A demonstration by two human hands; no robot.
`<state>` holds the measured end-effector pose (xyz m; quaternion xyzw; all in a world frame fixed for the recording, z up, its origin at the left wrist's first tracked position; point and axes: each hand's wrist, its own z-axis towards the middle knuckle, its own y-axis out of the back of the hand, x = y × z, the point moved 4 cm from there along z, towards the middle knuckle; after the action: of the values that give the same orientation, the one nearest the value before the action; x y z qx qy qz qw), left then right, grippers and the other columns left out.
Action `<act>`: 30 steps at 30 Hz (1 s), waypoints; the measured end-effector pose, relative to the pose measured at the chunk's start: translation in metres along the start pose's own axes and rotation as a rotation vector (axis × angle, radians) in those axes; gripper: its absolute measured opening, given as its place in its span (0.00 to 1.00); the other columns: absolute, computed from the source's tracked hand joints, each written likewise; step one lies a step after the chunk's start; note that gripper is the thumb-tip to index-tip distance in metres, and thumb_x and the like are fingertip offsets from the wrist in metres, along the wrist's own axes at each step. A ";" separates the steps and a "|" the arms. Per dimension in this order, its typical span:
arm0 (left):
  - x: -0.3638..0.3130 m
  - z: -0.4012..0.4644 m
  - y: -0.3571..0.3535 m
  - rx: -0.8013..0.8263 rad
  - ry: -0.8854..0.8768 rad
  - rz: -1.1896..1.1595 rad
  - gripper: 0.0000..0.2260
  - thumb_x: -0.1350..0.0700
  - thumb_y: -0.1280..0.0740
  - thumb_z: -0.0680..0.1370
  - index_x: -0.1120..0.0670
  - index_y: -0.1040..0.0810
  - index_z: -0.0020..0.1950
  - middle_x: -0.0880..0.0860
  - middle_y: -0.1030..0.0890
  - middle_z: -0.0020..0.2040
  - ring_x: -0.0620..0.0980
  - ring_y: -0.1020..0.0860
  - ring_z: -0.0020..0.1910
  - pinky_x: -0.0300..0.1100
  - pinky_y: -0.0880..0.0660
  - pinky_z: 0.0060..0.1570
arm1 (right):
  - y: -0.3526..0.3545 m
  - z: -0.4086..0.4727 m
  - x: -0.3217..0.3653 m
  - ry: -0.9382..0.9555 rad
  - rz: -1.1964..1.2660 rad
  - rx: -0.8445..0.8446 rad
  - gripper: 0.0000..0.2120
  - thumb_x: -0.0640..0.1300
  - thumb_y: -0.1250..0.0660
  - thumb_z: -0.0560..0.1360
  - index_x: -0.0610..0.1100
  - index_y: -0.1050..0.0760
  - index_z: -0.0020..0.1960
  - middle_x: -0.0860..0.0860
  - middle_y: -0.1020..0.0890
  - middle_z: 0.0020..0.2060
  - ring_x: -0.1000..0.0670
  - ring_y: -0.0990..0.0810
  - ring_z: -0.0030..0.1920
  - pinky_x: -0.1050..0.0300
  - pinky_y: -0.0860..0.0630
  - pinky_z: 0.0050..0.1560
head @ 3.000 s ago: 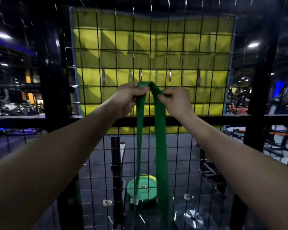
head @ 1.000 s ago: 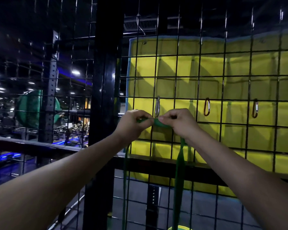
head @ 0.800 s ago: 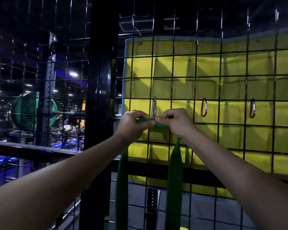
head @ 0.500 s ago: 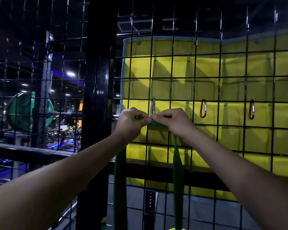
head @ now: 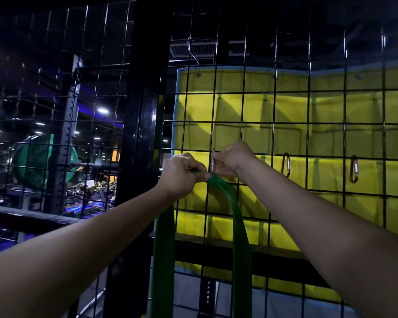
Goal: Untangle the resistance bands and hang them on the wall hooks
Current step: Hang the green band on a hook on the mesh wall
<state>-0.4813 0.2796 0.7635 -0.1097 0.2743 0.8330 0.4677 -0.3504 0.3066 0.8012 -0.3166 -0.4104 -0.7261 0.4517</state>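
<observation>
Green resistance band (head: 239, 226) hangs vertically, top pinched by left hand (head: 182, 175); right hand (head: 233, 160) grips silver carabiner (head: 212, 162) on wire grid (head: 308, 122); orange carabiners (head: 286, 165) rightward.

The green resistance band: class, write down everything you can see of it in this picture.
The green resistance band is a flat, wide loop of matte, rubbery-looking material. Its top is bunched narrow, pinched by the left hand just beside the silver carabiner clipped to the wire grid, which the right hand is holding. From there two strands hang down, spreading apart, one below each wrist, both running out of the bottom of the picture. Whether it is already hooked cannot be told.
</observation>
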 end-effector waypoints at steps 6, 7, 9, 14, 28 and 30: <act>-0.002 0.004 0.003 0.008 -0.024 0.006 0.04 0.61 0.27 0.70 0.59 0.16 0.43 0.50 0.25 0.40 0.46 0.26 0.41 0.39 0.28 0.42 | -0.001 -0.004 -0.001 0.014 0.068 0.001 0.08 0.38 0.31 0.73 0.35 0.24 0.51 0.41 0.19 0.43 0.46 0.20 0.38 0.50 0.20 0.49; -0.001 0.004 0.004 0.010 -0.023 0.005 0.04 0.60 0.28 0.71 0.59 0.16 0.43 0.50 0.26 0.40 0.45 0.27 0.40 0.37 0.29 0.42 | -0.002 -0.003 -0.001 0.019 0.063 -0.002 0.08 0.38 0.31 0.73 0.35 0.24 0.50 0.41 0.19 0.44 0.47 0.19 0.38 0.50 0.20 0.50; -0.001 0.004 0.007 0.006 -0.018 0.009 0.04 0.60 0.28 0.71 0.59 0.16 0.44 0.48 0.27 0.39 0.44 0.28 0.39 0.35 0.31 0.40 | -0.003 -0.002 -0.001 0.025 0.057 0.003 0.07 0.39 0.30 0.73 0.36 0.25 0.47 0.41 0.18 0.43 0.48 0.19 0.35 0.52 0.20 0.46; -0.003 0.007 0.012 0.004 -0.027 -0.008 0.03 0.60 0.28 0.71 0.57 0.16 0.44 0.50 0.26 0.40 0.46 0.27 0.41 0.40 0.27 0.45 | -0.001 -0.002 0.004 0.051 0.019 0.014 0.10 0.40 0.28 0.72 0.33 0.23 0.47 0.39 0.17 0.43 0.47 0.19 0.34 0.52 0.19 0.43; 0.002 0.014 0.023 0.028 -0.051 -0.065 0.03 0.59 0.28 0.72 0.56 0.16 0.44 0.49 0.26 0.39 0.45 0.27 0.41 0.40 0.28 0.45 | -0.006 -0.003 0.004 -0.183 0.085 0.020 0.08 0.40 0.28 0.71 0.39 0.26 0.42 0.46 0.23 0.35 0.50 0.22 0.36 0.54 0.22 0.45; 0.003 0.016 0.024 0.032 -0.040 -0.073 0.03 0.59 0.29 0.72 0.56 0.16 0.44 0.48 0.26 0.39 0.44 0.27 0.41 0.38 0.29 0.44 | -0.006 -0.006 0.003 -0.185 0.090 0.053 0.08 0.40 0.29 0.72 0.40 0.27 0.39 0.46 0.23 0.34 0.50 0.23 0.35 0.54 0.23 0.40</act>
<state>-0.5017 0.2811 0.7838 -0.0955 0.2742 0.8130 0.5047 -0.3574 0.3014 0.7991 -0.3885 -0.4548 -0.6615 0.4524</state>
